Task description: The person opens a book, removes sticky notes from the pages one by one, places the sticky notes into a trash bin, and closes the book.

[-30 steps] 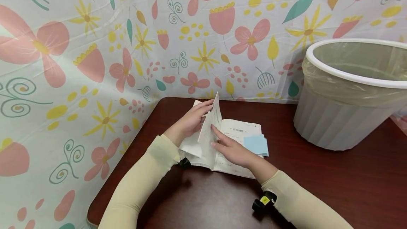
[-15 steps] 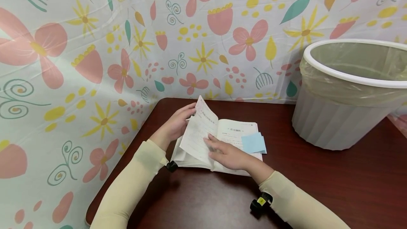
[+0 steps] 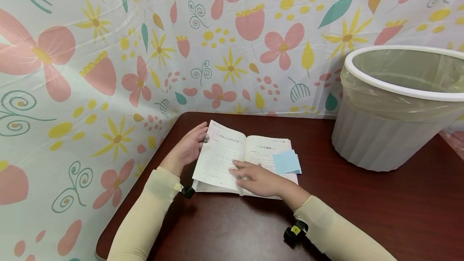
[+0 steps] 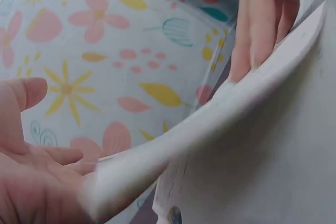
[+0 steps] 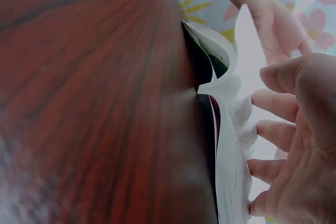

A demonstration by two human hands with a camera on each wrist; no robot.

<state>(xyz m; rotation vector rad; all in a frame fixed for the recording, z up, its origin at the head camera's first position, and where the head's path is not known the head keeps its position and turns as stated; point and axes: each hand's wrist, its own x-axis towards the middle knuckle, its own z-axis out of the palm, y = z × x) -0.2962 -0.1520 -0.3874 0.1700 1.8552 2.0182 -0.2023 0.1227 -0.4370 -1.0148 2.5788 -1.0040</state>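
Observation:
An open book (image 3: 219,160) with printed pages lies on the table, and a left-side page stands slightly raised over the leaves below. Beside that page's outer edge is my left hand (image 3: 186,148), palm turned toward the book. The left wrist view has its thumb raised and the curved page (image 4: 210,121) running against its fingers. My right hand (image 3: 259,180) rests across the middle of the book, fingertips touching paper near the spine. Spread fingers (image 5: 273,135) meet the page in the right wrist view. Light blue sticky notes (image 3: 286,162) jut past the right page's edge.
A grey trash bin (image 3: 380,132) with a white rim and clear liner stands at the right of the dark red wooden table (image 3: 232,224). A flower-patterned curtain (image 3: 152,43) hangs behind and along the left side.
The nearly upright page has swung down to the left side of the book. My left hand has moved left and lower with its edge; my right hand has shifted slightly left.

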